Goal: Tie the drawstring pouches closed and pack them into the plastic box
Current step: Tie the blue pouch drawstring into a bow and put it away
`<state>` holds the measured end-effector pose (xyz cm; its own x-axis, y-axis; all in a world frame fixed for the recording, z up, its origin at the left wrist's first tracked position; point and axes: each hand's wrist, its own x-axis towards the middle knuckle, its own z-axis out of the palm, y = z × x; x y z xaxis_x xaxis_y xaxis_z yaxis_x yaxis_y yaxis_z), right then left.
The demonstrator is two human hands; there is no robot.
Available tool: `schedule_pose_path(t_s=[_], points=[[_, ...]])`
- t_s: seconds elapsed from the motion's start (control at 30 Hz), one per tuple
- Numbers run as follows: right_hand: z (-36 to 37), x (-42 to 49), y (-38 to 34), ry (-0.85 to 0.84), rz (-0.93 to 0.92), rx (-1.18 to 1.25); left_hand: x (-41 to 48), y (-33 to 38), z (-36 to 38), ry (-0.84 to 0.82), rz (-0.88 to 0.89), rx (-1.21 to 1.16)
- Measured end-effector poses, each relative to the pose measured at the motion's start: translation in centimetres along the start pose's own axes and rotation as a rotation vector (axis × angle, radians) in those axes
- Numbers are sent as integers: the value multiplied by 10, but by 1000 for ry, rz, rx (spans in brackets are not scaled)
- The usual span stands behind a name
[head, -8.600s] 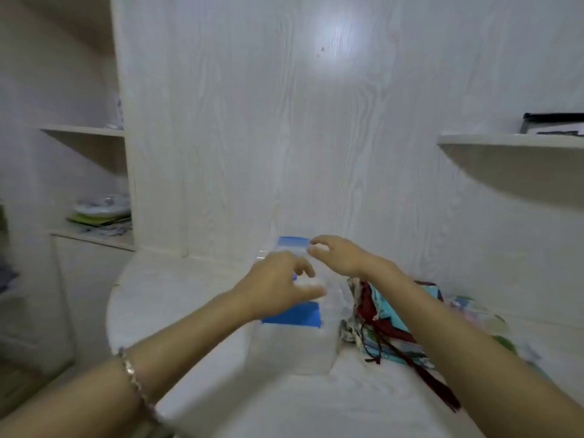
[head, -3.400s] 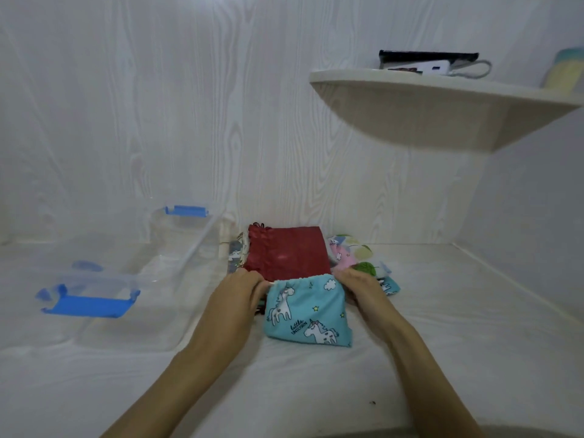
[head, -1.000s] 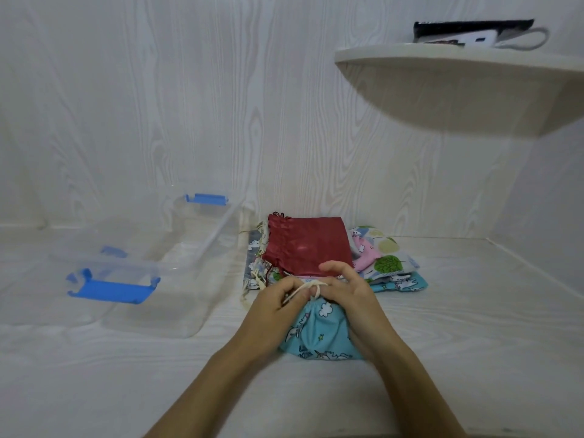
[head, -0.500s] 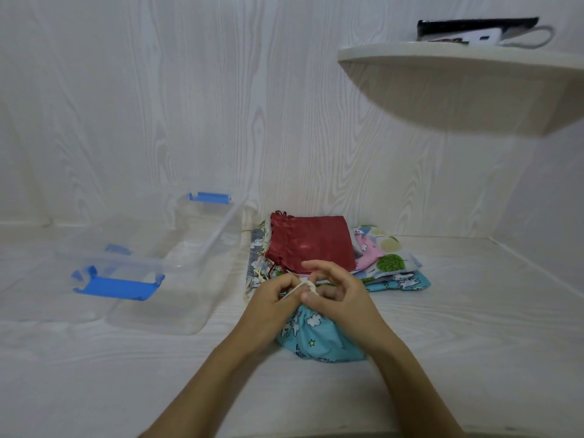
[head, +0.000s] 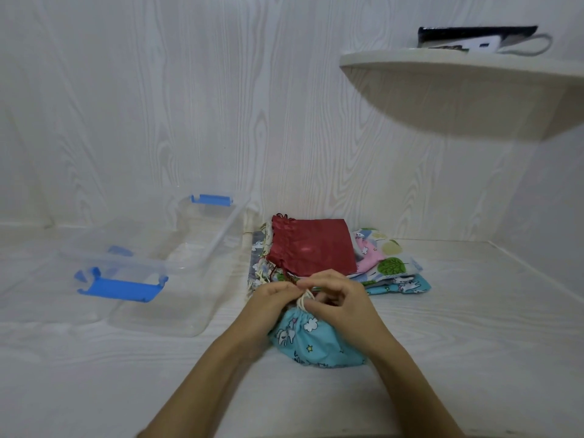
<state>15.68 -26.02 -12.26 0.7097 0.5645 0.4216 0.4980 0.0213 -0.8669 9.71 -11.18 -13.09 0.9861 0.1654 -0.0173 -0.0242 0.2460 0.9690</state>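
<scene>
The blue pouch, flat seconds ago, is now cinched; left hand and right hand pinch its drawstring, knotting; packing comes next.

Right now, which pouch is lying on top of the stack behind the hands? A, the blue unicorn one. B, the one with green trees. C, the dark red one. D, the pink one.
C: the dark red pouch lies flat on top of the stack, while both hands work the cord of the blue unicorn pouch in front of it.
</scene>
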Motion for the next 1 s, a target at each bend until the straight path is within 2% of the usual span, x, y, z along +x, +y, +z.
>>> schedule_pose_path(t_s=[0.13,0.2,0.27,0.33,0.4,0.6,0.77,0.9,1.0], points=[[4,3,1,103,-121,-165,-3,3,0,5,-19,-17],[9,5,2,185,-97,-141,-4,5,3,-4,0,-22],[15,7,-5,228,93,166,-5,7,7,14,40,8],[17,10,-8,193,307,522,-6,6,9,47,106,59],[16,13,-7,193,429,775,-7,6,9,85,170,111],[9,16,-1,289,544,1088,-12,11,12,191,326,181],[4,15,-5,415,616,1078,-13,15,10,284,373,196],[5,13,2,376,682,1076,-13,16,10,328,374,209],[3,14,4,401,729,1103,-9,11,6,425,408,307]])
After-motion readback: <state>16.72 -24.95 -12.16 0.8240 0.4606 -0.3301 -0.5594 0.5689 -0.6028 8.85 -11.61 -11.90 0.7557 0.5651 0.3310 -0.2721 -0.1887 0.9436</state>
